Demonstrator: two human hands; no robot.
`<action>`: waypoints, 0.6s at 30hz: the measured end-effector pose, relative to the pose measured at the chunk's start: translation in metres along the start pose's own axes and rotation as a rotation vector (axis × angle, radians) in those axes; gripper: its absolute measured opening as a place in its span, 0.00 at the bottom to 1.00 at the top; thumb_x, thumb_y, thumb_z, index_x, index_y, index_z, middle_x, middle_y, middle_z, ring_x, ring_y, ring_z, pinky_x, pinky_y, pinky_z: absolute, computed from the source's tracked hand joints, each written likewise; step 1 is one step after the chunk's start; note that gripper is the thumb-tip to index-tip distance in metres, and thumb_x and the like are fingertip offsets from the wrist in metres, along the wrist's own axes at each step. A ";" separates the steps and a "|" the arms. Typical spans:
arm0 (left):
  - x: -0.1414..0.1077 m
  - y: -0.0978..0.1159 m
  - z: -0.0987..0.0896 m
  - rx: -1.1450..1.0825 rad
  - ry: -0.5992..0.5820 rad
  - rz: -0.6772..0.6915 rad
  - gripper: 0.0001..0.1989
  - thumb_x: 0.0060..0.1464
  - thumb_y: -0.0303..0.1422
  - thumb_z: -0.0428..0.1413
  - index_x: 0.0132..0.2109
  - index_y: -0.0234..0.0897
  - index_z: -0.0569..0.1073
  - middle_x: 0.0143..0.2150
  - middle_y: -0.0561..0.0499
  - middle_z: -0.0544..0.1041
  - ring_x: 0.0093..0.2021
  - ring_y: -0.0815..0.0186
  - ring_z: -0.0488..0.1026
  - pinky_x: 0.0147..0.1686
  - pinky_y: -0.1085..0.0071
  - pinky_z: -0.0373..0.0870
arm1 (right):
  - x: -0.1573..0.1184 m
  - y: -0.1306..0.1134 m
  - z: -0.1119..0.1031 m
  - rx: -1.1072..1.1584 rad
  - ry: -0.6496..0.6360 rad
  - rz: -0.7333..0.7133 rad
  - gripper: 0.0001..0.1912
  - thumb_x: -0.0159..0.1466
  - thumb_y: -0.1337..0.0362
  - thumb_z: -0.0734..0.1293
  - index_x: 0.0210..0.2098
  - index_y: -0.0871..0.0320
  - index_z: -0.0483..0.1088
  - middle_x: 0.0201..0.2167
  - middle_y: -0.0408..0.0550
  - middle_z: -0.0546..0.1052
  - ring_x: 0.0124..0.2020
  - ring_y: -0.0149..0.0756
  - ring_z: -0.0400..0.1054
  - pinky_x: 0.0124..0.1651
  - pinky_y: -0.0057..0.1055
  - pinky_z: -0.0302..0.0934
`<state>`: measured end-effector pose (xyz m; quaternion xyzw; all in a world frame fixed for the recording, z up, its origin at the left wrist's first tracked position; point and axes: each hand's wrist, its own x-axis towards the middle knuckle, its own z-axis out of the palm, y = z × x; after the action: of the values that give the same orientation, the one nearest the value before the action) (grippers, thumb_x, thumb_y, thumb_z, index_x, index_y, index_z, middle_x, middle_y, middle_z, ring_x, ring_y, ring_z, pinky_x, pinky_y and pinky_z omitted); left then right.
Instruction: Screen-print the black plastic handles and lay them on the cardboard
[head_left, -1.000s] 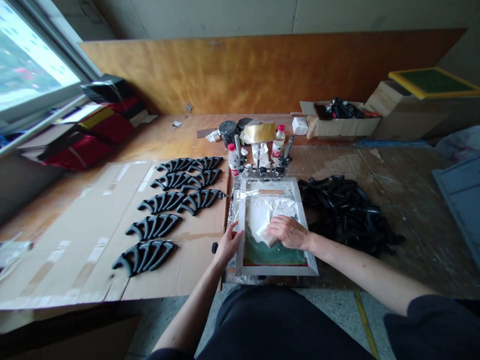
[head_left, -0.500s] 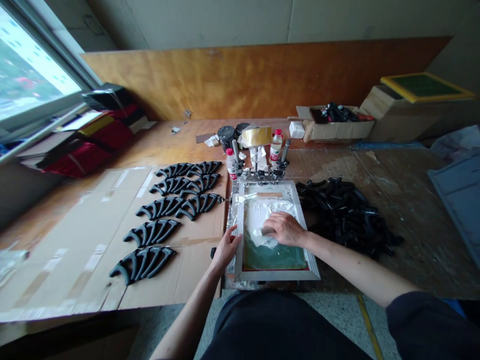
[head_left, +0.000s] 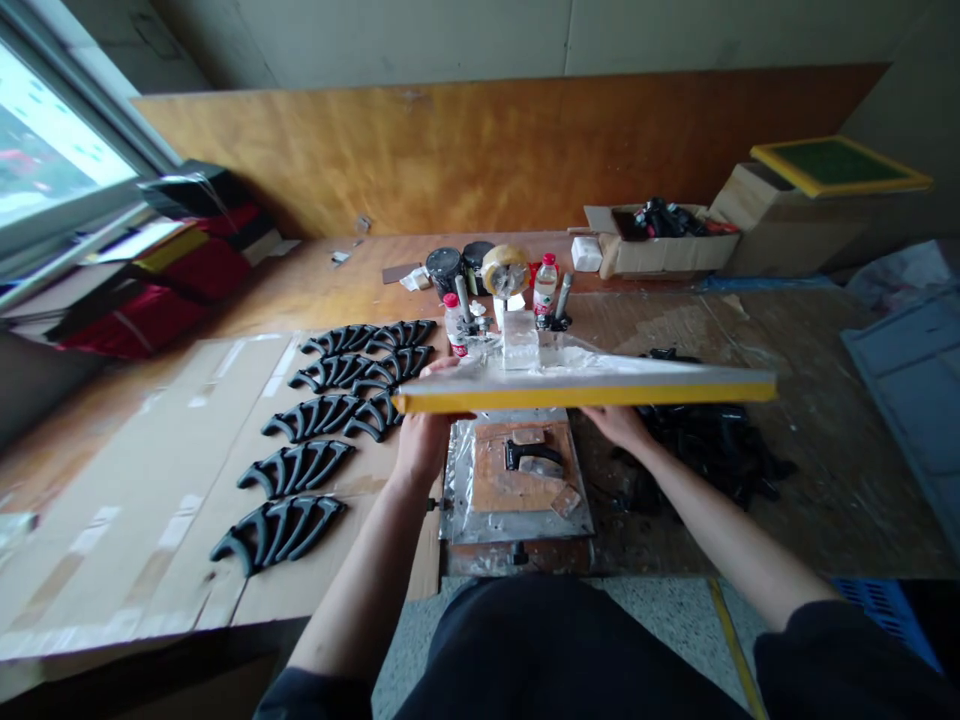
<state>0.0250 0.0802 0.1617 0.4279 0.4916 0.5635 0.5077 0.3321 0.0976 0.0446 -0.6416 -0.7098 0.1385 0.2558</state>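
Both my hands hold up a yellow-edged screen-printing frame (head_left: pixel 583 392), swung up on its back clamps so that it shows almost edge-on. My left hand (head_left: pixel 424 445) grips its near left side, with fingers curling over the top. My right hand (head_left: pixel 616 426) is under its right side. Below lies a foil-covered print bed (head_left: pixel 517 525) with a brown board on it. A black arched part (head_left: pixel 532 455) rests on that board. The screen's mesh is hidden from this angle.
Rows of black arched parts (head_left: pixel 315 445) lie on cardboard (head_left: pixel 225 540) to the left, and a heap of them (head_left: pixel 709 440) lies to the right. Bottles, ink tins and a tape roll (head_left: pixel 505 270) stand behind the clamps. Further back are a cardboard box (head_left: pixel 664 255) and another yellow frame (head_left: pixel 840 166).
The frame lay flat with my right hand rubbing a white cloth on its mesh. Now both hands have swung it up, uncovering the print bed and black part below.
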 end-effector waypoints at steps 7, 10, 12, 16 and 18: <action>-0.035 -0.057 0.019 -0.111 -0.027 -0.326 0.29 0.53 0.55 0.53 0.50 0.35 0.68 0.37 0.43 0.78 0.31 0.65 0.75 0.26 0.73 0.70 | -0.048 -0.073 0.068 -0.259 -0.326 -0.062 0.09 0.67 0.61 0.64 0.39 0.63 0.69 0.39 0.57 0.75 0.45 0.43 0.69 0.48 0.35 0.62; -0.074 -0.100 0.024 -0.097 -0.236 -0.742 0.30 0.51 0.57 0.53 0.47 0.35 0.71 0.40 0.40 0.78 0.36 0.58 0.77 0.27 0.68 0.72 | -0.061 -0.102 0.066 -0.177 -0.262 -0.083 0.09 0.69 0.63 0.59 0.41 0.61 0.67 0.39 0.56 0.75 0.44 0.44 0.68 0.48 0.36 0.61; -0.085 -0.115 0.019 -0.128 -0.197 -0.799 0.27 0.52 0.56 0.52 0.42 0.35 0.72 0.37 0.43 0.78 0.36 0.59 0.77 0.28 0.69 0.72 | -0.068 -0.111 0.063 -0.084 -0.235 -0.273 0.07 0.69 0.64 0.59 0.42 0.60 0.66 0.40 0.54 0.74 0.47 0.43 0.66 0.50 0.36 0.60; -0.061 -0.106 -0.010 0.085 -0.052 -0.635 0.20 0.54 0.49 0.53 0.35 0.34 0.72 0.23 0.52 0.73 0.19 0.69 0.68 0.18 0.75 0.64 | -0.060 -0.069 0.047 -0.080 -0.245 -0.360 0.09 0.67 0.71 0.59 0.44 0.57 0.67 0.42 0.49 0.74 0.48 0.38 0.65 0.51 0.33 0.59; -0.036 -0.092 -0.015 0.150 -0.218 -0.411 0.20 0.59 0.46 0.49 0.39 0.32 0.73 0.26 0.54 0.73 0.18 0.71 0.65 0.20 0.73 0.68 | -0.053 -0.023 0.032 -0.280 -0.290 -0.139 0.13 0.61 0.74 0.62 0.45 0.58 0.68 0.44 0.53 0.73 0.51 0.41 0.64 0.51 0.36 0.60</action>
<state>0.0285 0.0430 0.0687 0.4134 0.5511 0.3609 0.6286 0.2974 0.0462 0.0201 -0.5937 -0.7940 0.1116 0.0683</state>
